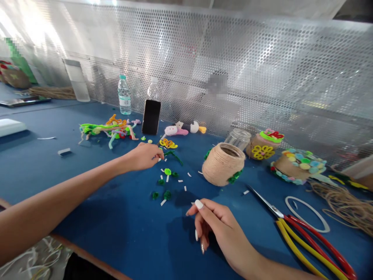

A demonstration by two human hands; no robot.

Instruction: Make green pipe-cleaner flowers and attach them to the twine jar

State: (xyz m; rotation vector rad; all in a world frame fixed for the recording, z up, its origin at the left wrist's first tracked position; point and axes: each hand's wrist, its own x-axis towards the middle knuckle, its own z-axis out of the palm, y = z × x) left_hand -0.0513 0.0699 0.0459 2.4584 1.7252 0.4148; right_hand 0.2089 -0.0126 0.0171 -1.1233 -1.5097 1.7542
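Observation:
My left hand reaches over the blue table, its fingers closed around something I cannot make out, beside a dark green pipe-cleaner stem and a yellow-orange flower. Nearer the front, my right hand hovers with curled fingers, thumb and index together; what they hold, if anything, is too small to name. Between the hands lie small green pompoms and white paper scraps. A twine-wrapped jar with green trim stands tilted beyond my right hand.
Scissors with red and yellow handles and a white ring lie at right, near loose twine. Decorated jars stand behind. A phone, bottle and pipe-cleaner pile are at back left.

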